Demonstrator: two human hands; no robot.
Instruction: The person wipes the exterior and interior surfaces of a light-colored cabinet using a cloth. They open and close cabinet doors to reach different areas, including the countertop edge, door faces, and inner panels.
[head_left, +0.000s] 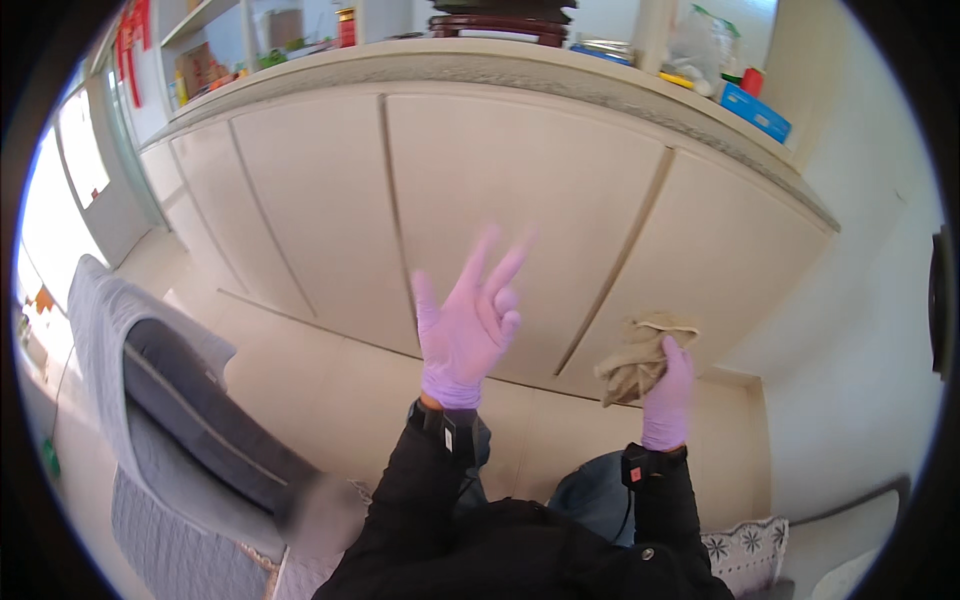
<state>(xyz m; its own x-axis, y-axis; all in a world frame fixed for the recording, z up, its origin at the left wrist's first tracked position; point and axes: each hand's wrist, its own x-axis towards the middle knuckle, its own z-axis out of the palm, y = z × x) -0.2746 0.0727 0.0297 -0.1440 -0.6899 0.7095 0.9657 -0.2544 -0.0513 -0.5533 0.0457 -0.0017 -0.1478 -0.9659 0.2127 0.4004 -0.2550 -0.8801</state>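
Observation:
A crumpled beige cloth (637, 356) is gripped in my right hand (669, 397), which wears a pink-purple disposable glove. That hand is low on the right, in front of a cream cabinet door (742, 247). My left hand (469, 322), gloved alike, is raised at the centre with palm up and some fingers spread and slightly blurred. It holds nothing. Behind it in the picture stands the broad middle cabinet door (517, 172); whether the fingers touch it, I cannot tell. Dark devices are strapped around both wrists.
Above the doors runs a stone-edged countertop (480, 64), bearing a dark wooden stand (499, 30), a blue box (756, 112) and a plastic bag (701, 52). A cloth-covered sofa (180, 420) lies at left. On the right are a white wall (870, 315) and a grey seat (840, 532).

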